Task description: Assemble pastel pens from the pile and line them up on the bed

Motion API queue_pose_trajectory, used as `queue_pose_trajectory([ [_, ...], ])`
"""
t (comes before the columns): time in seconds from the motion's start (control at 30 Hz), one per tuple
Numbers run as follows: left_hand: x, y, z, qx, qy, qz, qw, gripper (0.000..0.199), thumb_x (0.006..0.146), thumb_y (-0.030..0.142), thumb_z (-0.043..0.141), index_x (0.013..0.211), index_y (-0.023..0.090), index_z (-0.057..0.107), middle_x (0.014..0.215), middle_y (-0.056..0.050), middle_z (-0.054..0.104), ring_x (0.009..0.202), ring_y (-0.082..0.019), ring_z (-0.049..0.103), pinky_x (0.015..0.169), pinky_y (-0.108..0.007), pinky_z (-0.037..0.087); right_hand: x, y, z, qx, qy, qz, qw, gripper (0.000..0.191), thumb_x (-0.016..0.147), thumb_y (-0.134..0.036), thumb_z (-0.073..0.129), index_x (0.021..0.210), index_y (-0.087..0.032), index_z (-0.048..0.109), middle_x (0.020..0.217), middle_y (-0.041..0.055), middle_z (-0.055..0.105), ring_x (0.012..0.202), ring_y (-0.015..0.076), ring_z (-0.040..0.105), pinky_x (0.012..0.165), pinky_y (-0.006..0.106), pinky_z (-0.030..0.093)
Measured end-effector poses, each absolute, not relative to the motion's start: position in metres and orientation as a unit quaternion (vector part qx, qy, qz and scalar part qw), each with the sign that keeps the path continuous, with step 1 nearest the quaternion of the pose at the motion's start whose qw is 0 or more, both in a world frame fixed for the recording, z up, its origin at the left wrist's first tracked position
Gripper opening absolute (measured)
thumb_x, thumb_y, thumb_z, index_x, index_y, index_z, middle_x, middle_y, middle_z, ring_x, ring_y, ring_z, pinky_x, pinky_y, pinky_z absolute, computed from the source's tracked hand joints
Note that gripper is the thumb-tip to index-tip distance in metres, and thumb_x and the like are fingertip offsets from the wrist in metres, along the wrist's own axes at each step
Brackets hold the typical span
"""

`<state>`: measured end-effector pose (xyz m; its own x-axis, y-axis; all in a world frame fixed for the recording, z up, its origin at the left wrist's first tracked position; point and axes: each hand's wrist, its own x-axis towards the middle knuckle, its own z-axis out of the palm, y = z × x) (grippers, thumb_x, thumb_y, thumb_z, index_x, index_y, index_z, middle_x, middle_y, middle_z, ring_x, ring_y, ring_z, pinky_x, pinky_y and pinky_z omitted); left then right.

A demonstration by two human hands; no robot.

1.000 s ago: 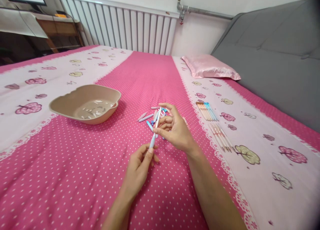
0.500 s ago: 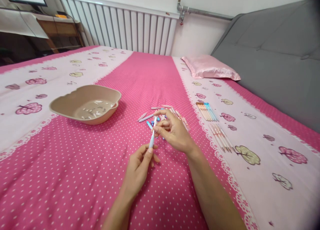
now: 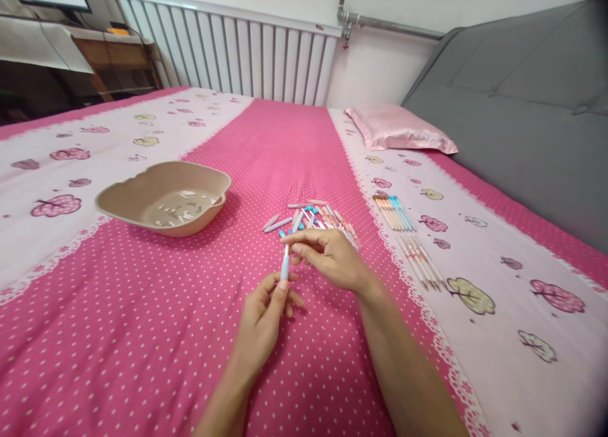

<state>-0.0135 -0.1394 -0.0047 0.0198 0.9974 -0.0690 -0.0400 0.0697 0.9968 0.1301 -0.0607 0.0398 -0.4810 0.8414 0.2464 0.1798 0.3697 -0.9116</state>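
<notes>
My left hand (image 3: 266, 307) holds a light blue pen barrel (image 3: 284, 269) upright between thumb and fingers. A thin white rod, which looks like a pen refill (image 3: 286, 250), sticks out of the barrel's upper end. My right hand (image 3: 327, 253) has its thumb and index finger at the top of this rod; the fingertips partly cover it. Just beyond the hands lies a loose pile of pen parts (image 3: 297, 220), with pink and pale blue barrels, white and red rods and small blue pieces. Part of the pile is hidden behind my right hand.
A beige basin (image 3: 142, 218) with small white and grey pieces stands at left. To the right lie a row of orange and blue pens (image 3: 394, 213) and a row of pale pens (image 3: 420, 263). A pink pillow (image 3: 399, 130) rests near the grey headboard (image 3: 517, 101).
The white rod shows much shorter above the barrel. My right hand has come down and slightly left along it, while my left hand has stayed nearly still.
</notes>
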Motion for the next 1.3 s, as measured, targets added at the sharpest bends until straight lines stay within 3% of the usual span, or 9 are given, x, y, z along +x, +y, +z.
queue_pose_trajectory([
  [0.17, -0.011, -0.140, -0.001, 0.470, 0.506, 0.489, 0.533, 0.034, 0.089, 0.042, 0.049, 0.109, 0.015, 0.056, 0.070, -0.002, 0.066, 0.057, -0.011, 0.052, 0.060, -0.025, 0.042, 0.134, -0.062, 0.043, -0.331, -0.744, 0.458, 0.355, 0.028, 0.084, -0.018, 0.054, 0.108, -0.017, 0.068, 0.089, 0.0047, 0.070, 0.075, 0.0129, 0.066, 0.070, 0.028, 0.054],
  [0.27, -0.011, -0.139, -0.001, 0.456, 0.512, 0.495, 0.533, 0.035, 0.088, 0.042, 0.049, 0.111, 0.016, 0.053, 0.070, -0.002, 0.066, 0.057, -0.012, 0.053, 0.060, -0.026, 0.043, 0.137, -0.058, 0.042, -0.332, -0.720, 0.467, 0.391, 0.037, 0.084, -0.018, 0.053, 0.121, -0.021, 0.060, 0.097, 0.0050, 0.069, 0.076, 0.0124, 0.066, 0.070, 0.029, 0.053],
  [0.47, -0.013, -0.139, -0.007, 0.461, 0.525, 0.496, 0.515, 0.031, 0.087, 0.043, 0.050, 0.103, 0.018, 0.051, 0.082, -0.006, 0.070, 0.064, -0.014, 0.057, 0.066, -0.028, 0.045, 0.157, -0.037, 0.025, -0.506, -0.624, 0.341, 0.489, 0.035, 0.084, -0.018, 0.049, 0.118, -0.019, 0.058, 0.095, 0.0058, 0.070, 0.070, 0.0127, 0.066, 0.072, 0.031, 0.053],
  [0.7, -0.013, -0.139, -0.012, 0.480, 0.543, 0.489, 0.486, 0.028, 0.088, 0.044, 0.048, 0.097, 0.018, 0.051, 0.090, -0.007, 0.069, 0.068, -0.014, 0.056, 0.069, -0.030, 0.043, 0.166, -0.025, 0.010, -0.624, -0.651, 0.185, 0.391, 0.032, 0.082, -0.014, 0.050, 0.111, -0.016, 0.063, 0.099, 0.0079, 0.072, 0.089, 0.0192, 0.067, 0.084, 0.035, 0.050],
  [0.97, -0.014, -0.139, -0.013, 0.472, 0.547, 0.497, 0.479, 0.031, 0.088, 0.046, 0.047, 0.099, 0.017, 0.052, 0.089, -0.007, 0.069, 0.069, -0.015, 0.057, 0.070, -0.030, 0.044, 0.159, -0.028, 0.008, -0.631, -0.699, 0.175, 0.288, 0.039, 0.082, -0.011, 0.048, 0.117, -0.018, 0.062, 0.101, 0.0065, 0.071, 0.095, 0.0198, 0.065, 0.087, 0.032, 0.048],
  [1.3, -0.013, -0.138, -0.012, 0.463, 0.546, 0.506, 0.481, 0.031, 0.087, 0.046, 0.050, 0.097, 0.017, 0.054, 0.087, -0.007, 0.070, 0.067, -0.015, 0.059, 0.069, -0.029, 0.044, 0.150, -0.032, 0.010, -0.584, -0.751, 0.182, 0.249, 0.037, 0.084, -0.011, 0.046, 0.115, -0.022, 0.064, 0.101, 0.0041, 0.072, 0.098, 0.0194, 0.065, 0.089, 0.031, 0.046],
])
